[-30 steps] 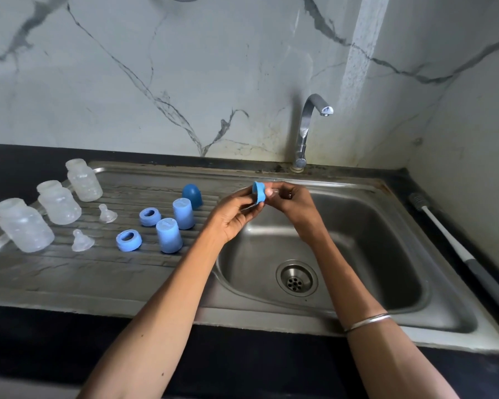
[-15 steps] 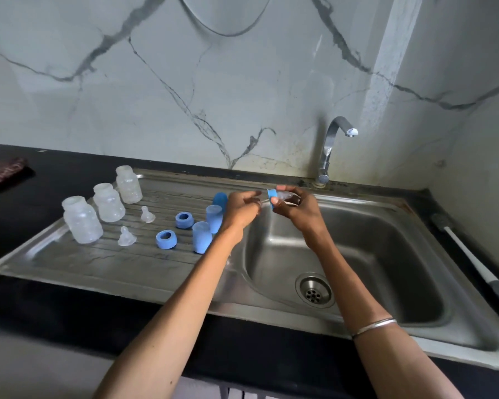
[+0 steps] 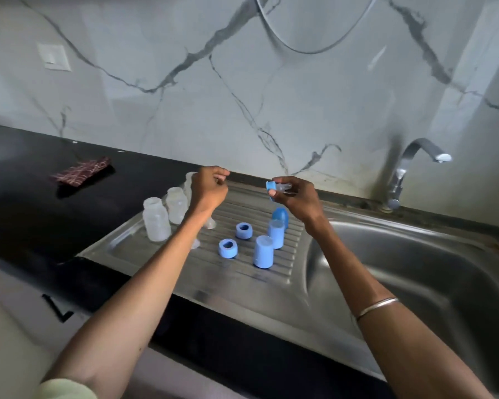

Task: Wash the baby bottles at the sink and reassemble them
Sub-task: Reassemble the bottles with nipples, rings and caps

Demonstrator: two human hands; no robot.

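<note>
Baby bottles (image 3: 155, 219) are standing bare and uncapped at the far left of the draining board (image 3: 185, 286): two are showing clearly, and a third is sitting mostly hidden behind the left hand (image 3: 209, 189). That hand is hovering above them with its fingers loosely curled and holding nothing that I can make out. The right hand (image 3: 296, 198) is pinching a blue collar (image 3: 270, 189) with a clear teat (image 3: 284, 188) fitted into it, raised above the board to the right. Two more blue collars (image 3: 227, 248) are lying loose near the middle, two blue caps (image 3: 263, 251) are standing upright beside them, and a blue dome (image 3: 280, 216) is sitting just behind. Loose teats (image 3: 211, 223) are peeking out beside the left forearm. The sink basin (image 3: 415, 269) is lying to the right, with no water visibly running from the tap (image 3: 406, 165). Washing is looking finished; reassembly is seemingly just beginning, with every bottle awaiting its collar and cap.
</note>
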